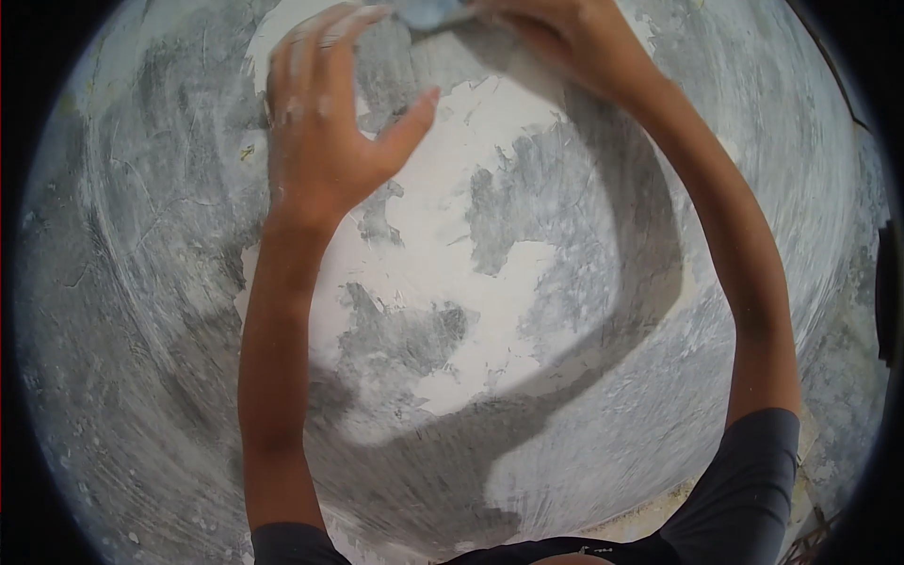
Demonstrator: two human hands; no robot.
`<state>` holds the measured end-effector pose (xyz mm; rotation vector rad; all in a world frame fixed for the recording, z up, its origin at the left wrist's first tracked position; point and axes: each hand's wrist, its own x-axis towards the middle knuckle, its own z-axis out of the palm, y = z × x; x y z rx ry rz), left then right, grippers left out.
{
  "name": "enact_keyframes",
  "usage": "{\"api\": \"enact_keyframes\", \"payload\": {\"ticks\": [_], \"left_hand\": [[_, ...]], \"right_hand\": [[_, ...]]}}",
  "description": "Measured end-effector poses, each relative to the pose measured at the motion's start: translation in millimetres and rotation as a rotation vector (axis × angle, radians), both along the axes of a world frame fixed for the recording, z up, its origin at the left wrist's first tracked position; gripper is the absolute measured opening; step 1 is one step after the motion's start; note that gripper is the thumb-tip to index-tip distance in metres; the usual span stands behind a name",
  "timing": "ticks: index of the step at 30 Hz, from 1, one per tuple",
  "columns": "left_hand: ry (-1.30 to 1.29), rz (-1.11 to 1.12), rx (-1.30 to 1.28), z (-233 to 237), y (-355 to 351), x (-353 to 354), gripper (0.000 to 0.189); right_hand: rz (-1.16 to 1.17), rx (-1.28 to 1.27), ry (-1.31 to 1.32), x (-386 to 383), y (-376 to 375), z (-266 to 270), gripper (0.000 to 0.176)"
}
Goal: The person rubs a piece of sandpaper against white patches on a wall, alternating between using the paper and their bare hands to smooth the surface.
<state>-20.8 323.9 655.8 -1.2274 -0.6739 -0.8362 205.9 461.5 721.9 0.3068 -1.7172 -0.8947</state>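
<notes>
My left hand (325,122) is raised at the upper left with its thumb held away from the fingers. It lies over a grey wall surface (556,198) and its fingers are smeared with white and slightly blurred. At the top edge, my right hand (565,33) has its fingers curled around a flat blue-grey tool (433,13), partly cut off by the frame. The tool's straight lower edge rests close over the surface, near my left fingertips. Ragged patches of white plaster (428,245) spread over the grey below both hands.
Shadows of my arms fall across the middle and lower surface. A dark object (887,292) stands at the far right edge. Thin brown sticks or wires (810,541) show at the bottom right.
</notes>
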Motion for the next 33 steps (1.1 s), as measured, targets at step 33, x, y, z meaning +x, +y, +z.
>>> {"api": "enact_keyframes", "payload": {"ticks": [33], "left_hand": [[0.308, 0.568, -0.328, 33, 22, 54, 0.127]], "right_hand": [[0.78, -0.458, -0.013, 59, 75, 31, 0.041]]}}
